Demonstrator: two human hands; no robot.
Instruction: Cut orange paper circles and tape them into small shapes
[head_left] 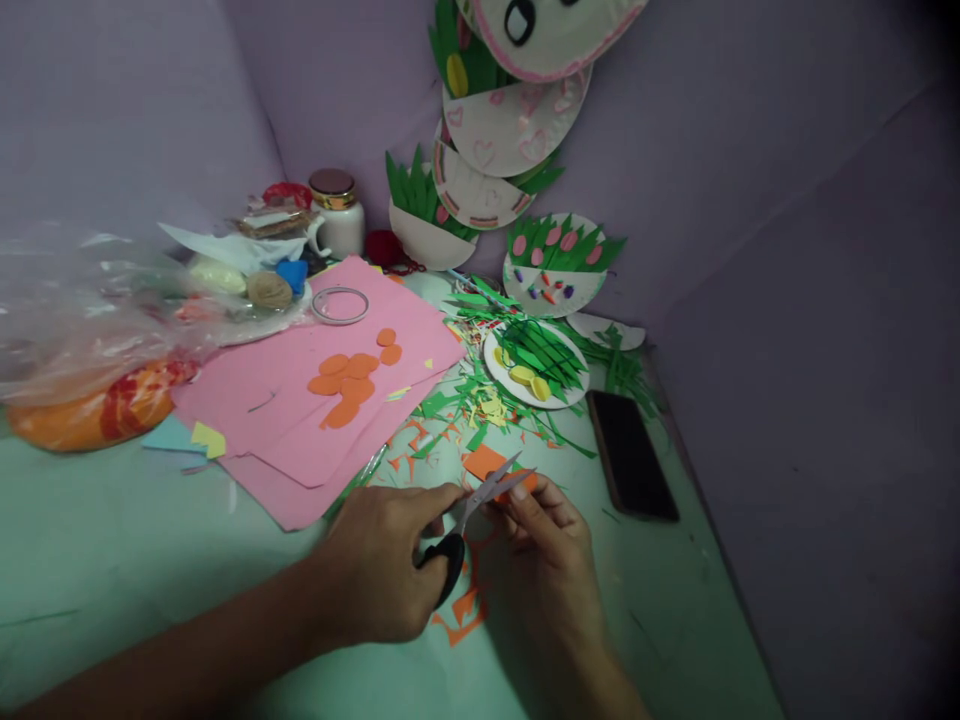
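My left hand (386,560) is closed around the black handles of a pair of scissors (452,560). The blades are parted and point up to the right, over an orange paper piece (523,487) that my right hand (551,540) pinches between thumb and fingers. Just beyond the blades is a flat orange paper rectangle (484,461); I cannot tell if it touches the held piece. Orange paper scraps (466,615) lie on the table below my hands. Several orange paper ovals (349,375) rest on pink paper sheets (277,440) to the left.
A phone (632,455) lies to the right. Behind it, a paper plate (495,378) holds green strips and yellow ovals. Green clippings (450,400) litter the middle. Decorated half plates (555,290) lean on the wall. A jar (339,215), a tape roll (340,305) and plastic bags (97,310) stand left.
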